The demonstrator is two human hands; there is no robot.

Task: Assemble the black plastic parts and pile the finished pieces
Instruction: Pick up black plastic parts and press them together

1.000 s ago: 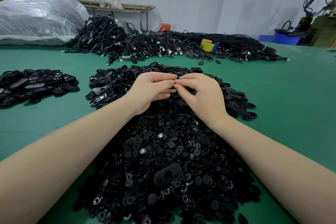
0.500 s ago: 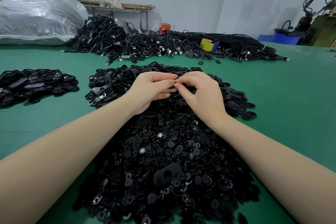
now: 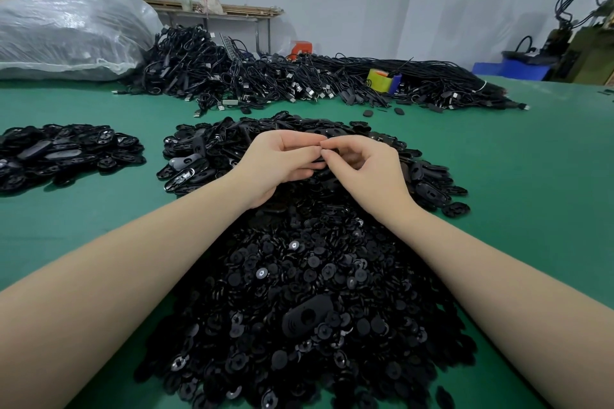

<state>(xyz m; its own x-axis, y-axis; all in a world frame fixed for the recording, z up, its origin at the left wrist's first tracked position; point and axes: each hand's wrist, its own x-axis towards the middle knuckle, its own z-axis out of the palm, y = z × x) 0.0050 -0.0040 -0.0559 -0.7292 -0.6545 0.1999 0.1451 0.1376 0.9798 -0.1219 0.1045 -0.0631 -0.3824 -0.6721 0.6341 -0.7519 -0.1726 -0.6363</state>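
You are mid-assembly: your left hand [image 3: 282,163] grips a black oval part [image 3: 327,156] while your right hand [image 3: 368,164] pinches something small against it, above the heap of round discs [image 3: 299,292]. A modest finished pile [image 3: 66,153] lies at the bench's [image 3: 515,192] left; judging by the heaps, most work remains. Compared with a second ago, your hands have barely shifted; the fingertips stay together.

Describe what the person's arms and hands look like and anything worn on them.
Both forearms are bare right up to the frame edge: no sleeves, gloves, watch or bracelet show. The left hand and right hand carry no visible rings. Fingernails look short and unpainted, though they are small in this view. No cables or markings appear on either arm.
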